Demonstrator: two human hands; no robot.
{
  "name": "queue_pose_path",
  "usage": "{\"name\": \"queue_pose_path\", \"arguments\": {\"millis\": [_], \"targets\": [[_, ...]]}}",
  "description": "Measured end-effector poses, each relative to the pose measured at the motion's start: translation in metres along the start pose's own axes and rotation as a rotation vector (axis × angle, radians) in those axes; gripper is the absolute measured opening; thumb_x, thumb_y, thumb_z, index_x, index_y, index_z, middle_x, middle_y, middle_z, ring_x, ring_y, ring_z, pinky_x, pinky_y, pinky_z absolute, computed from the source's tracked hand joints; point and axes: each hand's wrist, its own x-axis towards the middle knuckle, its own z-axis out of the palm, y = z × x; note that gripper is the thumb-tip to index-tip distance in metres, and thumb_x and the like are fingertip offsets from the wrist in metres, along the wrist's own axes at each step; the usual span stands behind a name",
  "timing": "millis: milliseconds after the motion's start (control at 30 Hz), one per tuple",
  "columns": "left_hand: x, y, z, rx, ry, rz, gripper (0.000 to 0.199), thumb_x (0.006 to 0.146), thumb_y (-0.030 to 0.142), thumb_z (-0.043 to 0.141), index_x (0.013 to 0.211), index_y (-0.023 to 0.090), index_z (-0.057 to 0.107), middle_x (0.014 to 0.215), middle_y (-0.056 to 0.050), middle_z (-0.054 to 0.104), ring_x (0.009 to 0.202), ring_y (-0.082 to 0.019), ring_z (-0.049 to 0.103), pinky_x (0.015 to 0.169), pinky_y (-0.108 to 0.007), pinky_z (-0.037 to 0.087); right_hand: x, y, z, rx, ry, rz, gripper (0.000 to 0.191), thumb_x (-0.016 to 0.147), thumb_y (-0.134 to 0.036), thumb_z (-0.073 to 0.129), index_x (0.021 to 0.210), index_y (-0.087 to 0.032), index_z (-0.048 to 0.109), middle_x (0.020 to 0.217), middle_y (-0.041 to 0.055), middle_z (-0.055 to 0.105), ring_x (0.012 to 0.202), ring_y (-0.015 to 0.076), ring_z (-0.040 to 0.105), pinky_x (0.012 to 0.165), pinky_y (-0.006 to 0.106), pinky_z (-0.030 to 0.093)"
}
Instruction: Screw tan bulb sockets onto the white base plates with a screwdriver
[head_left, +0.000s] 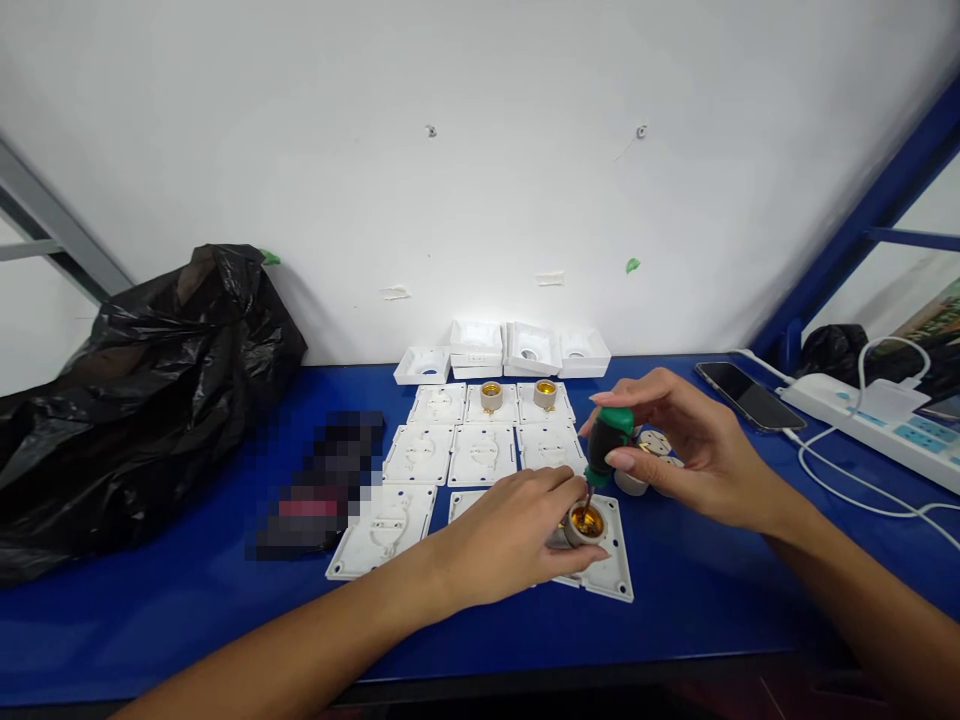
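My right hand [675, 440] is closed around the green and black handle of a screwdriver [609, 440]. The screwdriver's shaft points down into a round lamp socket [586, 522] with a brass-coloured lining. My left hand [517, 525] grips that socket by its sides, fingers closed around it. Beneath it lies a square white plate [616, 570], partly hidden by my left hand. Several more white plates [484, 455] lie in rows beyond. Two of the far plates carry upright lamp sockets [491, 396]. Loose sockets [630, 482] sit just behind my right hand's fingers.
White square covers [477, 345] are stacked against the wall. A black plastic bag [172, 370] fills the left side, near a blurred dark item [322, 490]. On the right lie a phone [750, 393], a white power strip [885, 425] and looping white cables.
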Motion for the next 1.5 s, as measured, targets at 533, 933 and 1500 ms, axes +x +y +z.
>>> {"name": "queue_pose_path", "arguments": {"millis": [533, 933, 1500], "targets": [[0.0, -0.0022, 0.0014, 0.032, 0.014, 0.009, 0.029, 0.094, 0.045, 0.071, 0.103, 0.02, 0.058, 0.101, -0.006, 0.068, 0.09, -0.025, 0.067, 0.074, -0.034, 0.052, -0.0017, 0.0013, 0.0007, -0.026, 0.023, -0.02, 0.038, 0.092, -0.021, 0.073, 0.126, -0.033, 0.063, 0.1, 0.0017, 0.068, 0.072, 0.0147, 0.062, 0.074, 0.037, 0.057], [-0.0008, -0.0028, 0.0028, 0.025, 0.011, 0.007, 0.031, 0.095, 0.044, 0.071, 0.107, 0.019, 0.058, 0.104, -0.006, 0.068, 0.093, -0.025, 0.067, 0.077, -0.034, 0.053, -0.0022, 0.003, -0.0005, -0.001, 0.028, -0.039, 0.037, 0.093, -0.021, 0.072, 0.127, -0.034, 0.063, 0.103, 0.0019, 0.068, 0.079, 0.0165, 0.064, 0.074, 0.038, 0.058], [0.0, -0.0014, 0.0015, 0.017, -0.007, 0.0, 0.031, 0.096, 0.044, 0.069, 0.112, 0.02, 0.061, 0.107, -0.007, 0.068, 0.094, -0.026, 0.067, 0.079, -0.036, 0.054, 0.0002, -0.0002, -0.0018, 0.03, -0.03, -0.042, 0.036, 0.091, -0.021, 0.075, 0.123, -0.033, 0.065, 0.095, 0.002, 0.067, 0.087, 0.0202, 0.069, 0.071, 0.036, 0.057]]}}
